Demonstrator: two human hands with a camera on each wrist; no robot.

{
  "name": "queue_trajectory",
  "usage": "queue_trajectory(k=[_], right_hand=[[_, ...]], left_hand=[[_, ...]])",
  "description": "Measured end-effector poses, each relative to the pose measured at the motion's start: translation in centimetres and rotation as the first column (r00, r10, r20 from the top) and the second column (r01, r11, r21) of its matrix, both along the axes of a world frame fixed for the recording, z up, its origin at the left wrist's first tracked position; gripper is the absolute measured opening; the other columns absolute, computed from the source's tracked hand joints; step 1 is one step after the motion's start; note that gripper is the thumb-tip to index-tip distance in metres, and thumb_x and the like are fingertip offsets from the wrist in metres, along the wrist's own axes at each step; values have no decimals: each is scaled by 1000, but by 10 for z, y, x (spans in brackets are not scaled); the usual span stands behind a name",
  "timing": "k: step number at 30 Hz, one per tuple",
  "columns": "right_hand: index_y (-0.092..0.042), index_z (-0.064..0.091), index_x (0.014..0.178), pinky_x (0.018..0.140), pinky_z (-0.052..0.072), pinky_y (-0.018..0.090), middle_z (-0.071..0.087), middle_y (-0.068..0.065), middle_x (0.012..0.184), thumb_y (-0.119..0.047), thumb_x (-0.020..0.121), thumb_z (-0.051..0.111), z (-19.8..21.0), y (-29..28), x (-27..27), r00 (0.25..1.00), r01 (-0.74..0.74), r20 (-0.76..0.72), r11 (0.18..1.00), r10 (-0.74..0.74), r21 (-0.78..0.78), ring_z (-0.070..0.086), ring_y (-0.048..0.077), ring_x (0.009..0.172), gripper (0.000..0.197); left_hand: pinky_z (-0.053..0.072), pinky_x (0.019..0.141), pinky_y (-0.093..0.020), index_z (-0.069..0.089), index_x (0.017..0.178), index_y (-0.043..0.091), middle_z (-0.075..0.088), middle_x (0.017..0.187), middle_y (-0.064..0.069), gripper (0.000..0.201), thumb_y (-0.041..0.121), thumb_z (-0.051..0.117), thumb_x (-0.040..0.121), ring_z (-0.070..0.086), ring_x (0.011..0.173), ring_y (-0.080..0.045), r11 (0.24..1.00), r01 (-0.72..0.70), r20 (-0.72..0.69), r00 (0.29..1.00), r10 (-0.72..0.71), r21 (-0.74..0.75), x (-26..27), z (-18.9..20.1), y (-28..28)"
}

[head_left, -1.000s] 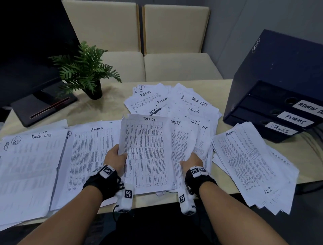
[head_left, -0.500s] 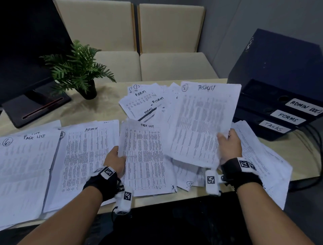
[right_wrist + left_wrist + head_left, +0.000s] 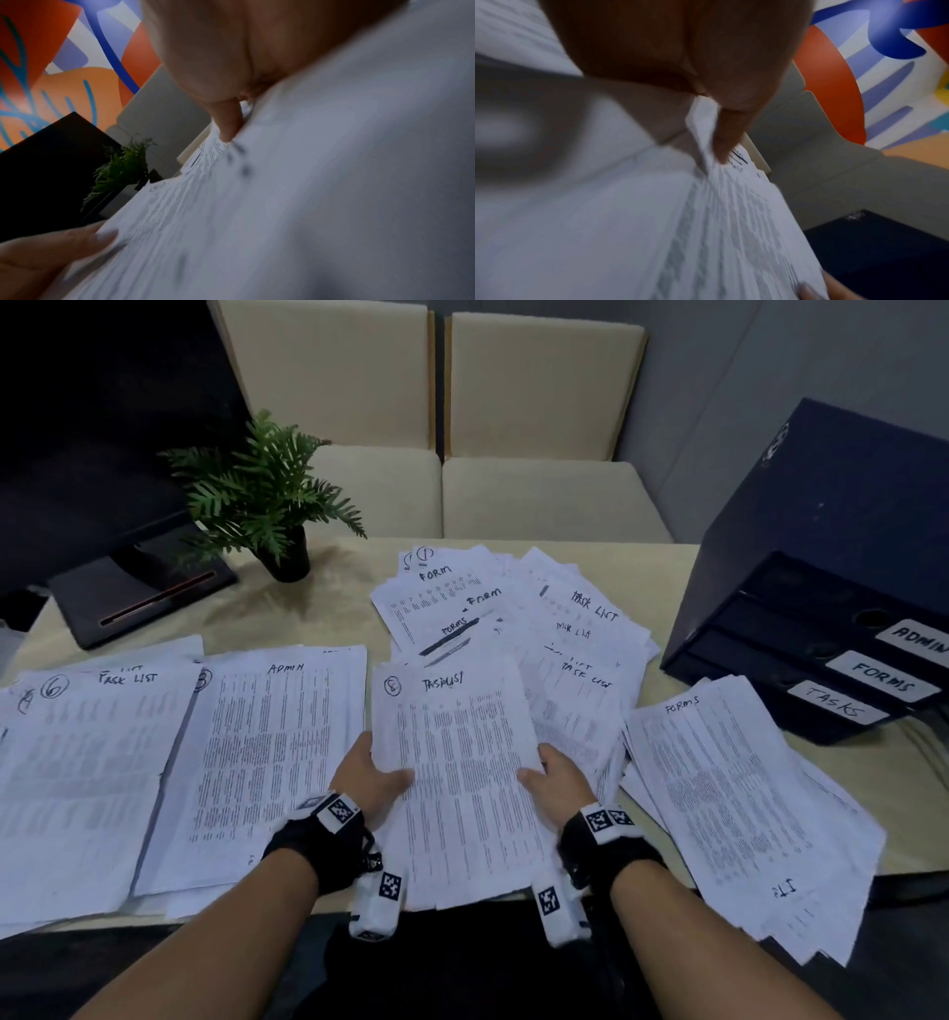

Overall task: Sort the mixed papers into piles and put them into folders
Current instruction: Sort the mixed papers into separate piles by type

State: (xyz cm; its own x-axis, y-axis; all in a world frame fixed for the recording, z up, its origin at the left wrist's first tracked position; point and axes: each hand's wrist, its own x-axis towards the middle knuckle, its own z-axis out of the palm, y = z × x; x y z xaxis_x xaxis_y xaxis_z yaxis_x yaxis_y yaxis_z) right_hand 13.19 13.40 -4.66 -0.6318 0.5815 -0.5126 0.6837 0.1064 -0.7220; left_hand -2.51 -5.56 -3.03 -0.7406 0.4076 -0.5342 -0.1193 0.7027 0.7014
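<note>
The task-list stack, just right of the admin pile, is pinched at both side edges by the left hand and right hand, mid-sorting; squaring it up probably comes next.

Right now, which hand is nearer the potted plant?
Left. The left hand grips the task-list stack's left edge, toward the potted plant; the right hand grips its right edge, farther off.

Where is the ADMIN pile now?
Head view: the ADMIN pile lies left of centre on the table, between the TASK LIST pile and the left hand.
</note>
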Motion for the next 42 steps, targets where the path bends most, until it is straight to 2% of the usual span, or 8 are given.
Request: queue_trajectory(k=[3, 13, 20, 25, 29, 33, 36, 42], right_hand=[[-13, 58, 103, 78, 49, 28, 67, 4, 108, -22, 94, 58, 2, -3, -9, 1000, 26, -12, 1000, -26, 6, 64, 23, 99, 13], [-21, 59, 116, 102, 47, 43, 66, -2, 115, -19, 97, 54, 24, -67, -89, 987, 54, -145, 991, -72, -125, 62, 19, 108, 20], [-14, 58, 109, 75, 48, 22, 64, -1, 110, -18, 98, 52, 30, -193, -189, 985, -48, -170, 996, 35, -76, 59, 17, 98, 13], [-10, 62, 100, 72, 51, 27, 67, 2, 102, -24, 95, 58, 19, -269, -248, 958, -288, -20, 958, 288, -17, 62, 17, 88, 16], [-20, 43, 70, 49, 30, 18, 48, -7, 72, -27, 95, 59, 17, -310, -274, 910, -407, 114, 910, 398, 75, 48, 9, 63, 30], [-15, 46, 71, 47, 32, 22, 50, -2, 72, -32, 94, 59, 19, -319, -280, 886, -432, 235, 895, 399, 110, 50, 14, 64, 31], [-9, 56, 88, 54, 37, 25, 56, 3, 83, -37, 94, 57, 28, -308, -274, 910, -384, 230, 911, 346, 149, 54, 20, 75, 29], [-8, 59, 92, 55, 40, 25, 62, 3, 82, -37, 91, 60, 47, -250, -227, 973, -198, 158, 961, 169, 194, 55, 15, 69, 28]], left_hand=[[45, 66, -20, 48, 125, 14, 62, 109, -1, 39, 8, 60, 89, 59, 88, -17, 999, 33, -72, 997, -30, 34, 0, 3, -2], [52, 90, -45, 45, 132, 19, 65, 117, -5, 50, 8, 60, 86, 64, 103, -24, 934, -171, 123, 983, 138, 312, -73, 14, -81], [51, 89, -32, 22, 146, 42, 41, 145, 2, 80, -5, 49, 88, 51, 122, -20, 968, -196, -154, 963, 220, 153, -133, 19, -205], [41, 38, -22, 51, 130, 34, 65, 93, -11, 52, -1, 41, 93, 53, 47, -24, 951, -304, -235, 929, 286, -45, -178, 14, -290], [51, 64, -27, 52, 132, 25, 57, 124, -11, 49, -2, 44, 91, 65, 80, -28, 948, -278, -231, 943, 239, -153, -199, 8, -325], [30, 109, -43, 49, 135, 24, 24, 154, -3, 53, 7, 57, 86, 32, 136, -28, 934, -241, -310, 938, 155, -263, -199, 10, -321], [19, 112, -46, 47, 135, 28, 18, 157, -2, 54, 14, 60, 85, 17, 143, -23, 950, -176, -391, 918, 63, -259, -191, 25, -296], [32, 100, -25, 53, 128, 19, 42, 139, -3, 41, 13, 57, 88, 42, 128, -21, 983, 178, -313, 936, -158, 36, -165, 55, -211]])
